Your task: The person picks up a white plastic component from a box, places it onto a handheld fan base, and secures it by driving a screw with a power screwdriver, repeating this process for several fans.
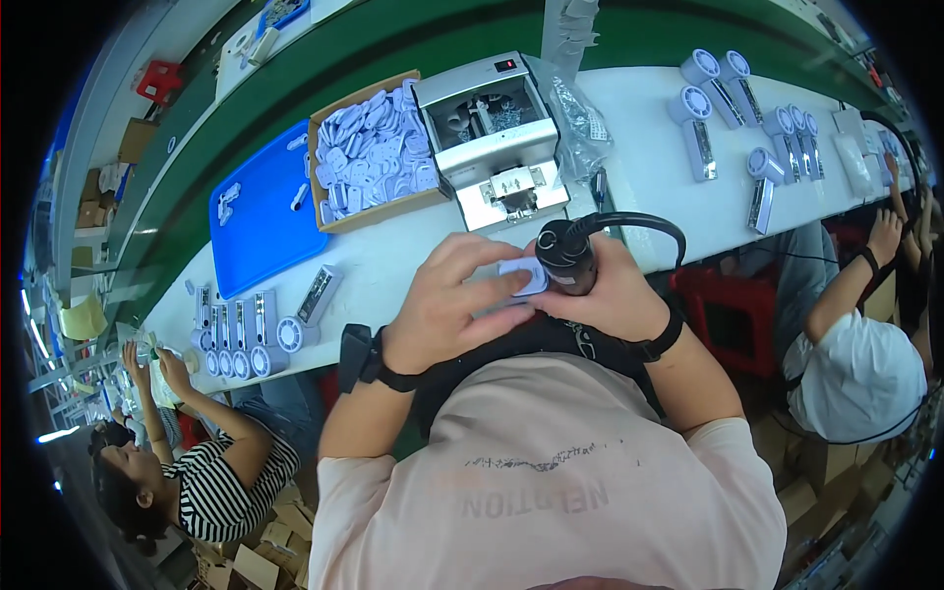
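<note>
My right hand [626, 300] is wrapped round a black electric screwdriver [567, 261], seen from its top end, with a cable looping off to the right. My left hand [433, 303] grips a small pale lavender plastic part [526, 275] between its fingers, close beside the screwdriver. The screwdriver's tip is hidden below its body. Just beyond my hands stands a silver screw-feeder machine [495, 155] with an opening in its top.
A cardboard box [388, 212] of lavender plastic pieces stands left of the machine, beside a blue tray [261, 236] with a few small parts. Lavender handheld fans [290, 334] line the bench's left; more fans [700, 143] stand right. Co-workers sit on both sides.
</note>
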The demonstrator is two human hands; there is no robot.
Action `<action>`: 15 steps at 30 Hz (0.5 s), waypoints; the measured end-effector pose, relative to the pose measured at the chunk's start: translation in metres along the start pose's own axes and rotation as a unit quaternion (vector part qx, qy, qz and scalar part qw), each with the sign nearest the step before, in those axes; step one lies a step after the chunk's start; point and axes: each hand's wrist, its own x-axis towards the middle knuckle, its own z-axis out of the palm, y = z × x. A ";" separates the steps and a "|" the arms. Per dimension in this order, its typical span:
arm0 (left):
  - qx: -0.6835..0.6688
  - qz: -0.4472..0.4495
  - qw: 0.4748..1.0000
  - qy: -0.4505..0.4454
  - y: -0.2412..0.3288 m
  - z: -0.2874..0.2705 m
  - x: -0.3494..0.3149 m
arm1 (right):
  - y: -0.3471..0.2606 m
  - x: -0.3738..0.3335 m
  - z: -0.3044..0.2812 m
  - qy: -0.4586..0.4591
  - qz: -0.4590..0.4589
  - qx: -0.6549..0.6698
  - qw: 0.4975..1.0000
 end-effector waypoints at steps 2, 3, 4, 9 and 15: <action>0.049 0.048 0.998 -0.010 0.000 0.001 -0.007 | 0.002 -0.001 0.000 -0.006 -0.003 0.010 1.000; 0.074 0.071 0.995 -0.014 -0.001 0.002 -0.009 | -0.001 -0.002 -0.001 -0.011 0.016 0.009 1.000; 0.071 0.068 0.995 -0.010 -0.001 0.003 -0.009 | -0.007 -0.002 -0.004 -0.017 0.036 0.008 0.999; 0.059 0.056 0.997 -0.007 -0.002 0.009 -0.007 | -0.015 -0.003 -0.013 -0.020 0.104 0.121 0.987; 0.023 0.016 0.995 0.095 0.003 0.015 -0.021 | -0.009 0.000 0.000 -0.019 0.065 0.084 0.994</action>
